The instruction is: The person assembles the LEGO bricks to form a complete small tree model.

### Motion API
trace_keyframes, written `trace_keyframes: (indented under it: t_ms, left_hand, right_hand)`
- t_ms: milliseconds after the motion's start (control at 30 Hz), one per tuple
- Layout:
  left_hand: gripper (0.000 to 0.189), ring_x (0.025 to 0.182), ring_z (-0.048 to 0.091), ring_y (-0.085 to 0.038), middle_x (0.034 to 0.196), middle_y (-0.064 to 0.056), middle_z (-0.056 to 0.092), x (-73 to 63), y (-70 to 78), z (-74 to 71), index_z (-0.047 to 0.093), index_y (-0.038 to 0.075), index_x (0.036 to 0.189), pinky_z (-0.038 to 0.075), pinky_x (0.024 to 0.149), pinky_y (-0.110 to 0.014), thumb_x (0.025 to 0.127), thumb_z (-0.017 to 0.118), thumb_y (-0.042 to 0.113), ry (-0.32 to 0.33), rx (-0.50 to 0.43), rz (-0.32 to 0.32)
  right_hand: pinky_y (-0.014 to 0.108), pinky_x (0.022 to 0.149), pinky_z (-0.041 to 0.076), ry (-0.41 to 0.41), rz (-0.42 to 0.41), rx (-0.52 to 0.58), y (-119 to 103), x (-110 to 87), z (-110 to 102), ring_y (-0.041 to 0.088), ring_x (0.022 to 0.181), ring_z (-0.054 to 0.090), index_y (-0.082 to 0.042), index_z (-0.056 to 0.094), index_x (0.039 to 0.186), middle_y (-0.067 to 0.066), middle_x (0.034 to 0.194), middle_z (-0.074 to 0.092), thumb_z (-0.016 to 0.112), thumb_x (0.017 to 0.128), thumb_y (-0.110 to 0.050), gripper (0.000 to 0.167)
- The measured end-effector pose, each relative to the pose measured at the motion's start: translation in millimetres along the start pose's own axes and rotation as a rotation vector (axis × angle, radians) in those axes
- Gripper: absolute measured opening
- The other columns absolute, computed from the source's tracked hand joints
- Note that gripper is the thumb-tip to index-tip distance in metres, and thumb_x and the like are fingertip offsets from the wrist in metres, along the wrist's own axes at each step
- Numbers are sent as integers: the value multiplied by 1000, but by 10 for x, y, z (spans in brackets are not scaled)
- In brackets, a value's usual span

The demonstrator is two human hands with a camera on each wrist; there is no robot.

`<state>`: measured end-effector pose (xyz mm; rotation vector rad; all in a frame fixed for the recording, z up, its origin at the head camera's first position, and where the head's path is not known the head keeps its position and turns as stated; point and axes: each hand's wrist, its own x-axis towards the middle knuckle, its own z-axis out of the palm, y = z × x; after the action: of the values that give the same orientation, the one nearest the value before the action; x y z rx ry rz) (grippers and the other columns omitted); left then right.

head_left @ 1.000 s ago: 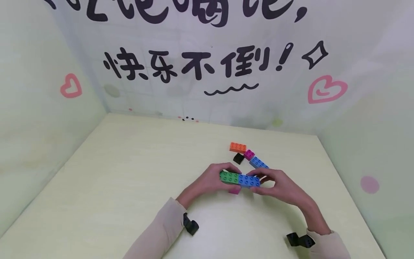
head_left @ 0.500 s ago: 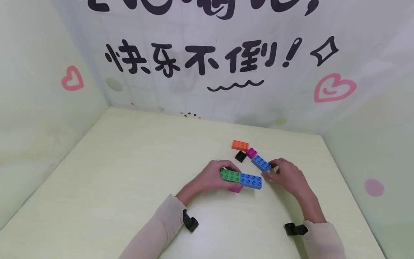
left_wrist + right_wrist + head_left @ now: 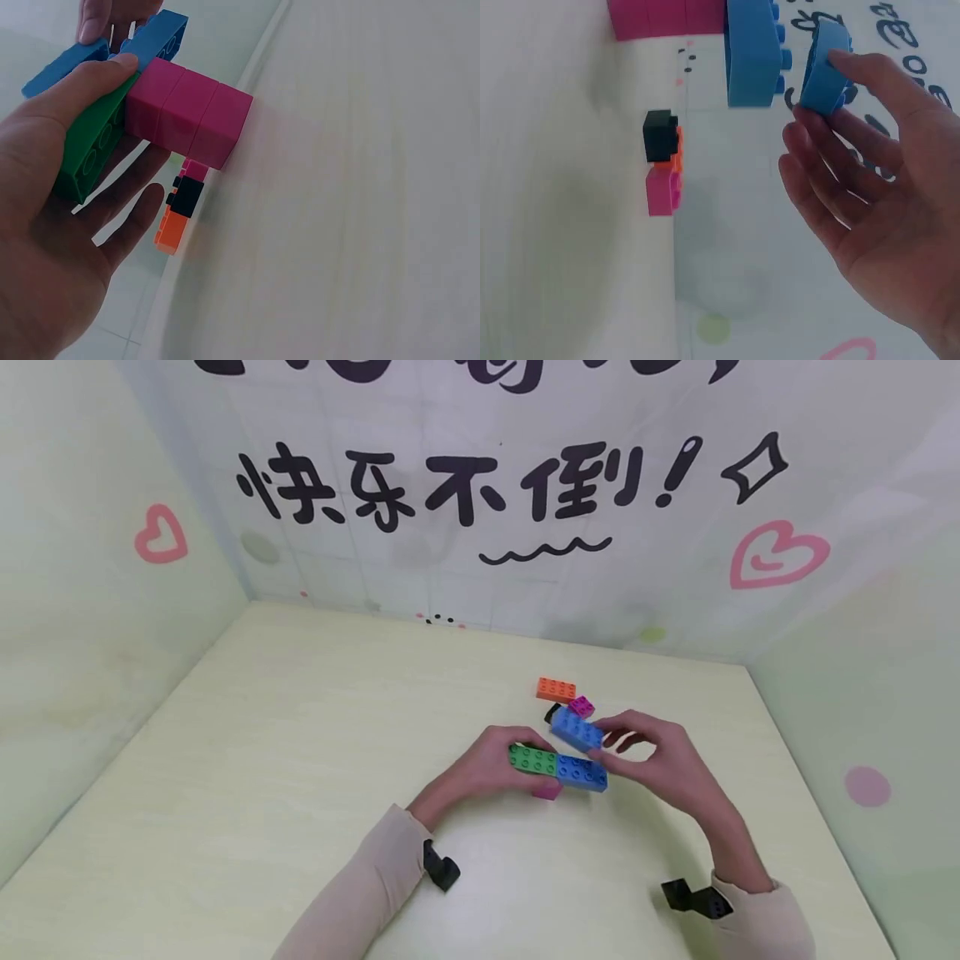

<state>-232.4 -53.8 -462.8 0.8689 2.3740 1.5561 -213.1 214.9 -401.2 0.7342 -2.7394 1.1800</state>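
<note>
My left hand [image 3: 491,768] grips a green building brick [image 3: 533,760] between thumb and fingers. Beside it a blue brick [image 3: 582,773] sits end to end with the green one. Under their junction a stack of three magenta bricks [image 3: 187,112] forms a column, seen side-on in the left wrist view. My right hand [image 3: 660,758] pinches a second blue brick [image 3: 575,729] by one end, thumb against fingertips. That brick is tilted and close above and behind the joined blue brick, apart from it in the right wrist view [image 3: 754,56].
Behind the hands on the pale table [image 3: 315,735] lie an orange brick [image 3: 557,689], a small magenta brick [image 3: 582,706] and a black brick [image 3: 552,713], partly covered by the held blue one. Printed walls [image 3: 420,552] stand at the back and both sides.
My right hand left the joined bricks, reached the loose blue brick on the table, picked it up and brought it left toward the assembly. The left hand keeps its grip on the green brick.
</note>
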Motion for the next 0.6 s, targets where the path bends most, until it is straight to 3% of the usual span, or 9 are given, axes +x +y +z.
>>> trace_keyframes:
  t_ms: [167, 300, 600]
  left_hand:
    - [41, 92, 61, -9, 102, 13, 67, -5, -4, -1, 67, 19, 109, 50, 82, -27, 77, 85, 38, -17, -13, -15]
    - [38, 89, 63, -8, 99, 11, 68, -6, -6, -2, 68, 16, 107, 51, 82, -27, 77, 85, 32, -22, -32, -24]
    - [43, 90, 61, -10, 100, 10, 67, 10, -5, -20, 68, 18, 111, 50, 80, -30, 76, 85, 36, -13, -36, -19]
  right_hand:
    - [31, 77, 54, -90, -94, 27, -136, 11, 141, 11, 91, 61, -24, 70, 114, -14, 103, 64, 81, 82, -29, 34]
    - [30, 75, 54, -105, -90, 13, -174, 5, 191, 9, 93, 61, -23, 71, 115, -13, 103, 63, 82, 81, -29, 37]
    - [28, 72, 55, -122, -97, -20, -210, 4, 193, 11, 94, 61, -18, 72, 116, -10, 106, 62, 83, 80, -21, 38]
